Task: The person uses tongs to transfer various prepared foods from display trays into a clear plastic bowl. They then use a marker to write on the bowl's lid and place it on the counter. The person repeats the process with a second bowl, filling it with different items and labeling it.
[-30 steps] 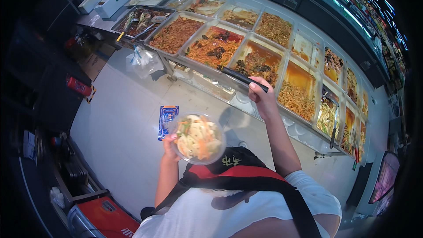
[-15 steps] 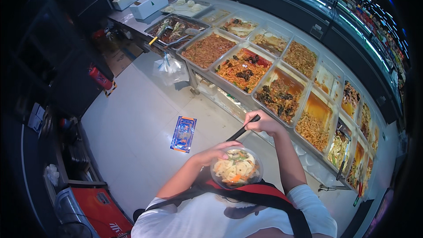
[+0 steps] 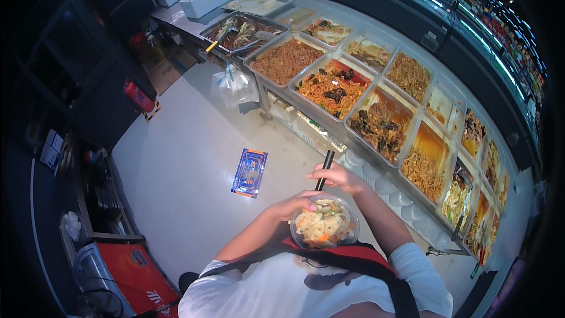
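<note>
In front of the person's chest, just above the red-and-black apron [image 3: 369, 251], a round clear plastic bowl [image 3: 356, 228] sits in the left hand [image 3: 297, 203], whose thumb lies over the rim while the fingers curve round its far side. Inside the bowl are pale slices [image 3: 318, 222] mixed with orange and green pieces. The right hand [image 3: 336, 176] is closed on a black handle [image 3: 328, 165], pinching it between thumb and fingers. The handle stands tilted just beyond the bowl, its top end sticking up past the hand; its lower end is hidden, so whether it touches the bowl cannot be told. The two hands are close together, the right farther from the body.

Beyond them, a long surface [image 3: 170, 16] carries rows of metal trays [image 3: 368, 146] with noodles and other cooked dishes, some with ladles or tongs in them. A white foam box [image 3: 207, 1] stands at its far left end, and a plastic bag [image 3: 234, 85] hangs from its near edge. On the pale floor [image 3: 176, 159] lies a blue rectangular sheet [image 3: 249, 174] with orange ends.
</note>
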